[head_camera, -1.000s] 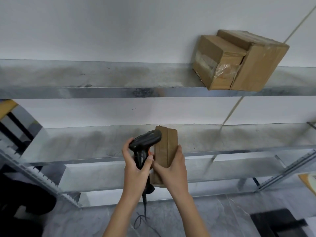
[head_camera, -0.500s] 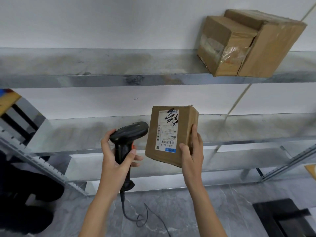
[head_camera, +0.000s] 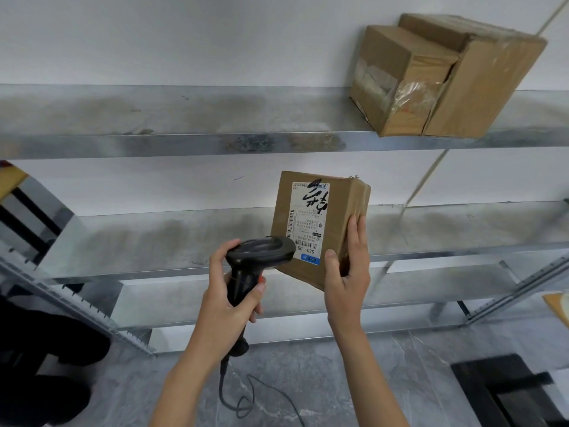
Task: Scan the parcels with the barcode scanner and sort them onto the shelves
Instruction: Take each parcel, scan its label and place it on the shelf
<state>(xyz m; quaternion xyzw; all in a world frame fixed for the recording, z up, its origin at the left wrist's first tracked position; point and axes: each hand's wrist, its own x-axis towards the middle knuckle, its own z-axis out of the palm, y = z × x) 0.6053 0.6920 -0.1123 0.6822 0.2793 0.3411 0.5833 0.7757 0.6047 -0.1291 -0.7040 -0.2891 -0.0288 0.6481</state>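
the left hand (head_camera: 229, 298) grips the barcode scanner (head_camera: 257, 260); its head points toward 2 o'clock, touching or just short of the shipping label (head_camera: 308, 221). the right hand (head_camera: 348, 272) grips the cardboard parcel (head_camera: 337, 223) upright, before the middle shelf (head_camera: 154, 241).

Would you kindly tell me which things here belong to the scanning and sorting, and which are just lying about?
Job in hand:
scanner, in left hand
parcel, in right hand
shelves
two shelved boxes

Lying about:
black mat on floor
yellow-black object at left
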